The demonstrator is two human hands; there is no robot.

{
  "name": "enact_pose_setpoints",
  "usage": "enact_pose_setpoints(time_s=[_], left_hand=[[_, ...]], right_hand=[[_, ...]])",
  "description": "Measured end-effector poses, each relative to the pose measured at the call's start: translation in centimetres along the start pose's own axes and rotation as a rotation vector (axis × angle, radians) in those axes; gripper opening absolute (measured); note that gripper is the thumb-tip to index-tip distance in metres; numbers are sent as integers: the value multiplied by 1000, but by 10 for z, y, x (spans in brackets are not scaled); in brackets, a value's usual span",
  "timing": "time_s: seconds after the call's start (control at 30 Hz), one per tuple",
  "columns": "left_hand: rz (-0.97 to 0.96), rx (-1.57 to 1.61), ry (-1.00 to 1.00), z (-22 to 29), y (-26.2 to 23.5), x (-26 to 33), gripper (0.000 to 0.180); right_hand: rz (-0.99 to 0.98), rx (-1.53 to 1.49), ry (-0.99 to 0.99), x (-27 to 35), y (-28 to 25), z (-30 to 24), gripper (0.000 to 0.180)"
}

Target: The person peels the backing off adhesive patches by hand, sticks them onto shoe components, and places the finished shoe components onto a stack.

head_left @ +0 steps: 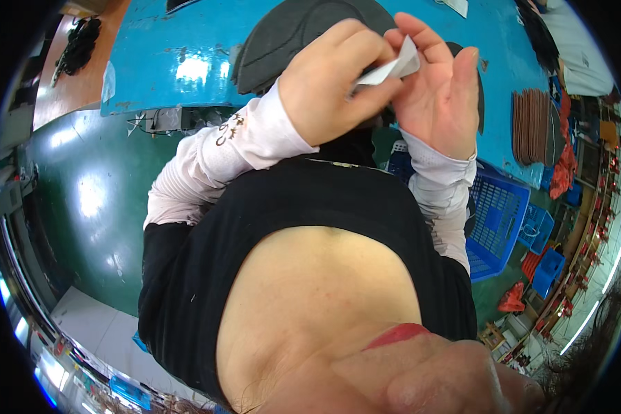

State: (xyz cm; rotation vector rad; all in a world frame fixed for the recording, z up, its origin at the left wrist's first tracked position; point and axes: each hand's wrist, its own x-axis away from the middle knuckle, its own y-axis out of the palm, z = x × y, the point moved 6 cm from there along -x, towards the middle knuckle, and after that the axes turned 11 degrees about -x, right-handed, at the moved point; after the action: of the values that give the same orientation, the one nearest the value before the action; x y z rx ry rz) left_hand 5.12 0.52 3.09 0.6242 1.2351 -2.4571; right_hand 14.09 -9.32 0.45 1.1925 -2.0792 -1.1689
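A: Obs. 1, hands. Left hand (331,79) is curled, fingers pinching a small white paper slip (393,69). Right hand (438,96) is half open, fingertips touching the slip's upper edge.

B: Slip position?

A: Held between both hands, raised above the blue surface (186,62), not resting on it. It looks folded or creased.

B: What's under the hands?

A: A dark grey insole (290,34) lies on the surface, partly hidden by the left hand. Cannot tell whether either hand touches it.

B: Surroundings?

A: A stack of brown insoles (531,127) lies at the surface's right end, well apart from the hands. A blue crate (500,214) sits on the green floor (83,193) beside the right forearm.
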Motion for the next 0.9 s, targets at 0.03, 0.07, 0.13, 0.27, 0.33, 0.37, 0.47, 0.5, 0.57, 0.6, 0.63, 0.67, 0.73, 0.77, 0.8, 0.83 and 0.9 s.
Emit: enact_pose_setpoints(time_s=[0.03, 0.07, 0.13, 0.27, 0.33, 0.37, 0.47, 0.5, 0.57, 0.6, 0.63, 0.67, 0.73, 0.77, 0.8, 0.83, 0.9], left_hand=[[-8, 195, -81, -8, 2, 5, 29], [-14, 392, -162, -15, 5, 8, 23], [-15, 525, -283, -30, -7, 17, 22], [27, 716, -428, -49, -10, 31, 21], [21, 717, -433, -50, -10, 32, 21], [14, 711, -454, -51, -9, 33, 21], [-1, 678, -447, -54, -7, 33, 22], [-8, 650, -422, -53, -6, 32, 22], [-3, 634, -414, -51, -3, 30, 22], [6, 618, -403, -49, -3, 28, 22], [0, 624, -398, -48, -3, 27, 22], [36, 570, -415, -50, -9, 29, 23], [94, 554, -464, -55, -19, 36, 23], [88, 562, -459, -54, -22, 38, 23], [124, 600, -490, -55, -23, 39, 21], [158, 640, -519, -58, -23, 39, 19], [140, 668, -505, -56, -21, 37, 19]], right_hand=[[5, 36, -20, 0, -5, 0, 60], [10, 72, -39, 0, -9, -1, 51], [54, 288, -109, -6, -10, 6, 46], [90, 400, -128, -10, -12, 11, 31], [102, 418, -109, -9, -13, 13, 29], [108, 391, -115, -9, -15, 14, 26], [160, 341, -111, -10, -14, 10, 22], [205, 317, -98, -8, -16, 9, 21], [165, 451, -118, -5, -14, 11, 21], [120, 589, -138, -4, -12, 11, 21], [128, 592, -144, -3, -17, 9, 21], [199, 774, -303, 1, -23, -4, 24], [450, 1430, -503, 14, -43, -34, 40], [390, 2034, -629, 18, -48, -47, 49], [490, 2110, -573, 25, -74, -56, 49], [597, 2183, -515, 33, -98, -61, 50], [486, 2341, -465, 39, -115, -51, 49]])
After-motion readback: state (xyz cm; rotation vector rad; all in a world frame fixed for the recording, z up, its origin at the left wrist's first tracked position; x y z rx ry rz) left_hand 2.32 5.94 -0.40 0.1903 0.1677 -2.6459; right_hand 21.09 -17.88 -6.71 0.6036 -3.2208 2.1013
